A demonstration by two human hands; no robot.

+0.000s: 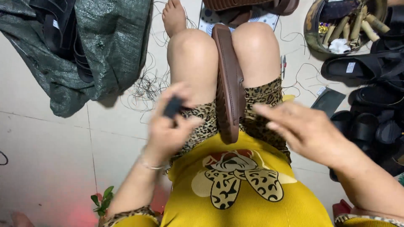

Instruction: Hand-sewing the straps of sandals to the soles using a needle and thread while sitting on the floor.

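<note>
The left hand (170,126), blurred, pinches a small dark object (173,106) between thumb and fingers above the left thigh; the right hand (305,130) hovers open and empty, fingers outstretched, just beside the brown sandal sole (228,80) wedged upright between the knees; black sandals (370,71) lie on the floor (46,143).

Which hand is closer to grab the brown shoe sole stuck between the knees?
Probably the right hand. It is open and empty, fingers pointing at the brown leather sandal sole clamped between the knees. The left hand is busy pinching a small dark object.
</note>
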